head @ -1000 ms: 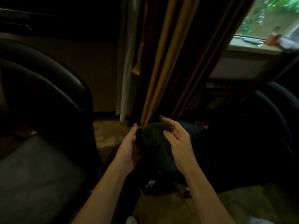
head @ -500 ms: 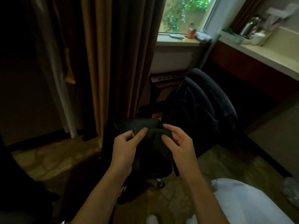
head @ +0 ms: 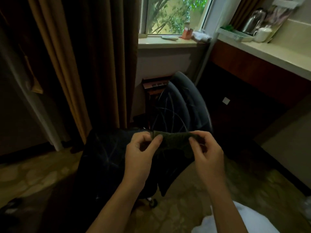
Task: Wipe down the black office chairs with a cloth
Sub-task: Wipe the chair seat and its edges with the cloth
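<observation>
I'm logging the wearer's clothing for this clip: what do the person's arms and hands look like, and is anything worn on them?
Both forearms are bare up to the bottom of the frame: no sleeves show. The left hand and right hand wear no gloves, and no rings, watch or bracelet show. The light is dim, so small markings would be hard to see.

Lighting: dim indoor, single daylight source, the window [head: 175,15] at upper centre. Brightest areas were the sill [head: 168,42] and the pale counter [head: 269,52] at upper right. Curtain [head: 80,64] folds caught weak side light; the far left fell to near black. The black chair [head: 185,106] showed thin streaked highlights only, its detail lost in shadow. Floor [head: 33,179] was murky and soft. Wide-angle bending was evident at the edges. Overall slight softness; no glare noted.
</observation>
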`<action>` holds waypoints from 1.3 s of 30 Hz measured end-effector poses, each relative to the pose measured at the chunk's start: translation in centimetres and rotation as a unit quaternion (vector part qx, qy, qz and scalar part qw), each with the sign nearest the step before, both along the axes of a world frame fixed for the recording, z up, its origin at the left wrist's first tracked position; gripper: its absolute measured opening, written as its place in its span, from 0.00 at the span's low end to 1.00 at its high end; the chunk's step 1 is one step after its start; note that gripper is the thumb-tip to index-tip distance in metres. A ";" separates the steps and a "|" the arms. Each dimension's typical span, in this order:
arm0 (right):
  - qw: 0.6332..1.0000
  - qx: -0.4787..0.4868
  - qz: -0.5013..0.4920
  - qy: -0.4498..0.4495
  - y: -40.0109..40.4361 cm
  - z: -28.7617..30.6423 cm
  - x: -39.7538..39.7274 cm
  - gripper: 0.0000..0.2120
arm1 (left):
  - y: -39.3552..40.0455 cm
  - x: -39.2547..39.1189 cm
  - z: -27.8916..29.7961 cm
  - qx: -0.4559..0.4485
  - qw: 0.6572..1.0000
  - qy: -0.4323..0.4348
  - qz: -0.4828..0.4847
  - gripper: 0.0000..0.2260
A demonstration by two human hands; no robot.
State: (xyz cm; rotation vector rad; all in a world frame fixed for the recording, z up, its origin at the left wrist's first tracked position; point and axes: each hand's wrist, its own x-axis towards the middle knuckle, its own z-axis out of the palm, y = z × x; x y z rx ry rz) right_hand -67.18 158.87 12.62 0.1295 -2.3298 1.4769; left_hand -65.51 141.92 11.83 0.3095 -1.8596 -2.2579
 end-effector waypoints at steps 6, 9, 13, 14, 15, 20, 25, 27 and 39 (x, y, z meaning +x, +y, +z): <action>0.998 -0.056 -0.020 -0.021 5.8 -0.1 -1.7 0.06 | 5.9 -1.7 0.3 -0.127 0.991 0.032 0.038 0.14; 0.995 -0.084 -0.035 -0.030 7.4 -0.1 -2.7 0.05 | 7.6 -2.6 0.0 -0.137 0.988 0.077 0.006 0.15; 0.990 -0.118 -0.036 -0.071 8.5 -0.2 -3.2 0.06 | 9.8 -3.1 0.0 -0.087 0.994 0.069 -0.015 0.17; 0.989 -0.113 -0.039 -0.082 8.7 -0.3 -3.4 0.05 | 10.3 -3.3 -0.2 -0.078 0.995 0.063 -0.020 0.16; 0.990 -0.104 -0.046 -0.086 9.0 -0.4 -3.7 0.04 | 10.7 -3.6 -0.3 -0.074 0.995 0.059 -0.026 0.15; 0.989 -0.092 -0.054 -0.100 10.0 -1.2 -5.3 0.04 | 12.4 -4.4 -1.7 -0.120 0.990 0.060 -0.039 0.09; 0.991 -0.081 -0.006 -0.108 10.9 -2.0 -7.2 0.04 | 13.4 -5.4 -2.1 -0.136 0.990 0.043 -0.005 0.13; 0.990 -0.088 0.023 -0.112 11.5 -2.4 -8.0 0.05 | 14.0 -5.9 -2.6 -0.171 0.984 0.050 0.019 0.12; 0.951 -0.099 0.270 -0.111 12.9 -4.7 -7.8 0.04 | 19.7 -2.1 -6.2 -0.251 0.899 0.033 0.357 0.02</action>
